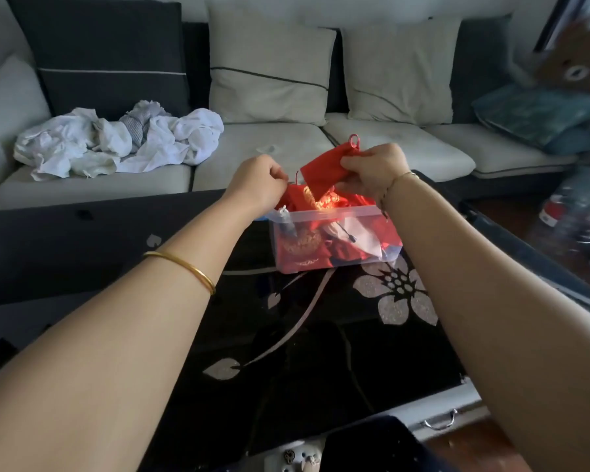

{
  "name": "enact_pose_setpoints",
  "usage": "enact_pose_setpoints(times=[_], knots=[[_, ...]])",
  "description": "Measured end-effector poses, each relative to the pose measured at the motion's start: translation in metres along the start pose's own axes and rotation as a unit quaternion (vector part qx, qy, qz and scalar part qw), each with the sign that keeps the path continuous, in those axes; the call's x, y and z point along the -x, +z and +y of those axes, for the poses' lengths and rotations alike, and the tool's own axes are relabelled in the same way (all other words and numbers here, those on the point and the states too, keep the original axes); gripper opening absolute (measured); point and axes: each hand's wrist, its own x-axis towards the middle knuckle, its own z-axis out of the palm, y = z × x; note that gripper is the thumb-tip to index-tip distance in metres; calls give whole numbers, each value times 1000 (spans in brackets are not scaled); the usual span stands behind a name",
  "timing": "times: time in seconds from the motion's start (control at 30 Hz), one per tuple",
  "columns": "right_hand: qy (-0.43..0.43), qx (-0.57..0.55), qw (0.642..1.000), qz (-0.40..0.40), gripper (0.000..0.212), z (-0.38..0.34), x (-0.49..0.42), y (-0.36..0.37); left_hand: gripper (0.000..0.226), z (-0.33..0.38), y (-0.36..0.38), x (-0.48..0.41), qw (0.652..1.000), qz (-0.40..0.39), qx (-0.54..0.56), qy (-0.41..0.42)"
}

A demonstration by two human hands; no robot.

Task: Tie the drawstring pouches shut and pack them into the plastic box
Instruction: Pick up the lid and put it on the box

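Note:
A clear plastic box (338,260) stands on the black glass table (321,352). It holds several pouches, mostly red with gold print, plus a white one (355,236). My right hand (375,170) holds a red drawstring pouch (324,173) up above the box, gripping its right edge; a red cord loop sticks up at its top. My left hand (261,183) is closed just left of the pouch, over the box's far left corner, fingers pinched on what looks like a thin red cord.
Behind the table runs a grey and dark sofa (276,144) with cushions and a heap of white cloth (116,141). A plush toy and teal cushions (539,110) lie at the right. A dark object (372,444) sits at the table's near edge.

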Motion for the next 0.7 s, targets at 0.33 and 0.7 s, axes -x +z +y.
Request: enact_pose_setpoints(times=[0.33,0.7], knots=[[-66,465,882,38,11,4,-23,-33,34,-16,32,-33,978,13,-168,-119],[-18,396,913,98,22,57,-16,-46,53,-33,12,-28,936,55,-272,-215]])
